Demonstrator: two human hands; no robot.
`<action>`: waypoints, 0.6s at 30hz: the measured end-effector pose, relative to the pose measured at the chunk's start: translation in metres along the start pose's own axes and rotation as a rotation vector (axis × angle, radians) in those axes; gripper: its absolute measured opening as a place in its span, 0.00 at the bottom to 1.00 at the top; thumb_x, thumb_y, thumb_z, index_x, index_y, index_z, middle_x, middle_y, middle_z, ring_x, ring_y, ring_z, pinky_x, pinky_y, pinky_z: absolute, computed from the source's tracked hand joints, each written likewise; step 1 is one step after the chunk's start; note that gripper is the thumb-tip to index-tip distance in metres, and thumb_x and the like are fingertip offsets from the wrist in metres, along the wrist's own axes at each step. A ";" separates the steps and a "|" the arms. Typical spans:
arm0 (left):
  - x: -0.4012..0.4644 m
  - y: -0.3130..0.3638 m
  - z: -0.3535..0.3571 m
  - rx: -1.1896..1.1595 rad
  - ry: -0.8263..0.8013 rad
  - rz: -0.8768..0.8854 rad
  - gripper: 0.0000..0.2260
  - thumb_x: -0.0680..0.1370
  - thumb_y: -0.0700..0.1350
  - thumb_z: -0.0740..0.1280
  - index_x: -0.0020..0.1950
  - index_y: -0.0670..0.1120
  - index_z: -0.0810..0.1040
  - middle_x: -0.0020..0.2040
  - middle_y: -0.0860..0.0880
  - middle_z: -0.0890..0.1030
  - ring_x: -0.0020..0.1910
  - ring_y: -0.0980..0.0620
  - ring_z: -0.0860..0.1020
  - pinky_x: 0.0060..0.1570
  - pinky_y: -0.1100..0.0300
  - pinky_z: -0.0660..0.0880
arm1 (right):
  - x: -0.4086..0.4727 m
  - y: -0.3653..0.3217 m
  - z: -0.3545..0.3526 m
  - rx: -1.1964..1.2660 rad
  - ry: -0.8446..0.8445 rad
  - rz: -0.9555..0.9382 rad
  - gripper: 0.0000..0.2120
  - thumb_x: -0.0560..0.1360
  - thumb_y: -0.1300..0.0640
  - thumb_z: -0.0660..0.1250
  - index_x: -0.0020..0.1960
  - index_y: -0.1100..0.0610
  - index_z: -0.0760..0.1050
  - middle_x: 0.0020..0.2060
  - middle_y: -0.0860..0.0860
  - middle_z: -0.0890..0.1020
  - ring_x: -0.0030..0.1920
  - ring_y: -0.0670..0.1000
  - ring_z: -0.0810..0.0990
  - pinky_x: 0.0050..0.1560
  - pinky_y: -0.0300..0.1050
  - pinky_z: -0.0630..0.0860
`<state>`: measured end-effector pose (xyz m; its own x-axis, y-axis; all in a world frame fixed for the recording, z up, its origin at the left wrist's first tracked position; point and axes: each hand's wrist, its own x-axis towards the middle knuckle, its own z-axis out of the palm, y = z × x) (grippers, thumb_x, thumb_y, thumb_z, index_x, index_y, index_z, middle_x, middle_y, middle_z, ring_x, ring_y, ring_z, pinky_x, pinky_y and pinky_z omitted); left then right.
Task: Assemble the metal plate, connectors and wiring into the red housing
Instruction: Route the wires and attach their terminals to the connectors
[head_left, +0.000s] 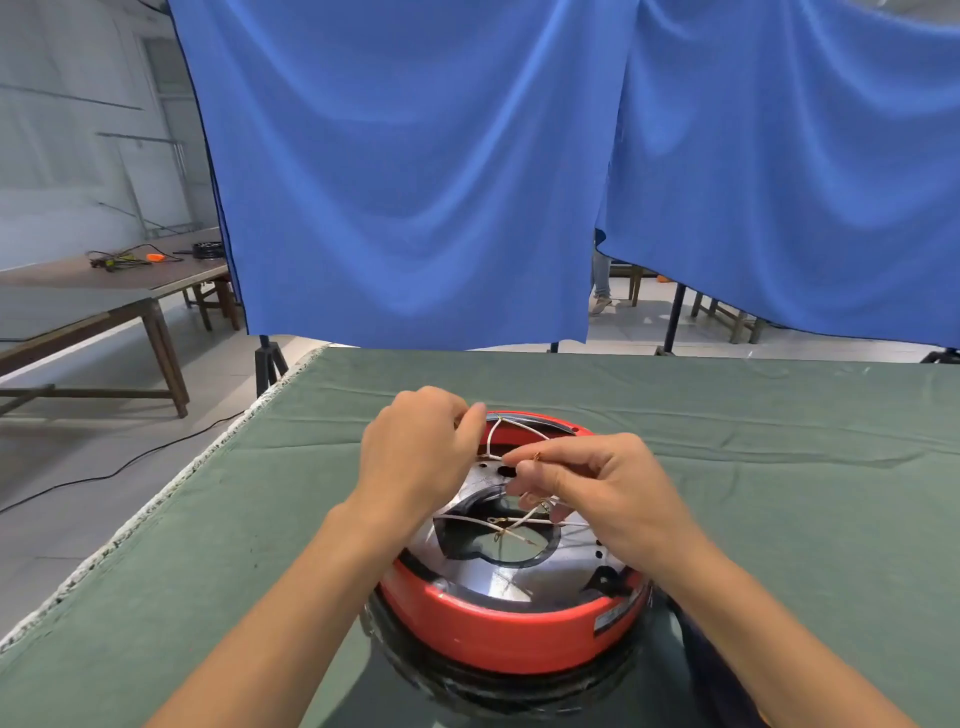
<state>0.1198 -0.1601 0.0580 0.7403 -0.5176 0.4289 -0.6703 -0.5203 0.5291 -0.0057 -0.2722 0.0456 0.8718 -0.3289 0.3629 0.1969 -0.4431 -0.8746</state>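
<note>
A round red housing (498, 631) stands on the green cloth near the front edge, on a black base. Inside it lies a shiny metal plate (498, 577) with a large central cut-out. Thin white wires (470, 521) with small brass connectors cross above the plate. My left hand (415, 452) hovers over the housing's far left rim and pinches a white wire between thumb and fingers. My right hand (597, 493) is over the plate's right side, pinching a wire end with a brass connector (536, 457); more wire runs under its curled fingers.
The green-covered table (779, 467) stretches wide to the right and back. Its left edge (156, 499) drops to the floor, where a black cable lies. Blue curtains (415, 182) hang behind the table. Wooden tables (104, 291) stand far left.
</note>
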 end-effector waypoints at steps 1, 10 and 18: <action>-0.001 0.002 -0.008 0.068 0.074 0.044 0.16 0.78 0.50 0.62 0.35 0.43 0.80 0.31 0.46 0.79 0.35 0.44 0.76 0.36 0.54 0.72 | 0.000 -0.001 -0.001 0.057 0.026 0.035 0.09 0.74 0.63 0.68 0.43 0.51 0.83 0.33 0.49 0.85 0.34 0.45 0.83 0.34 0.36 0.76; -0.012 0.030 -0.029 -0.344 -0.216 0.293 0.06 0.72 0.47 0.72 0.35 0.49 0.82 0.25 0.59 0.76 0.26 0.62 0.71 0.28 0.71 0.63 | 0.002 -0.004 -0.002 0.083 0.071 0.072 0.10 0.75 0.60 0.68 0.39 0.49 0.83 0.28 0.51 0.83 0.29 0.42 0.80 0.30 0.31 0.72; -0.008 0.024 -0.026 -0.163 -0.264 0.231 0.09 0.73 0.49 0.71 0.33 0.51 0.80 0.26 0.56 0.76 0.27 0.60 0.71 0.31 0.61 0.65 | 0.001 -0.001 0.005 -0.015 0.038 0.014 0.11 0.74 0.65 0.69 0.41 0.50 0.84 0.29 0.43 0.83 0.30 0.40 0.80 0.32 0.29 0.74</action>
<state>0.0989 -0.1508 0.0862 0.5176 -0.7769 0.3584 -0.7856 -0.2657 0.5587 -0.0031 -0.2676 0.0454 0.8570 -0.3664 0.3624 0.1775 -0.4503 -0.8750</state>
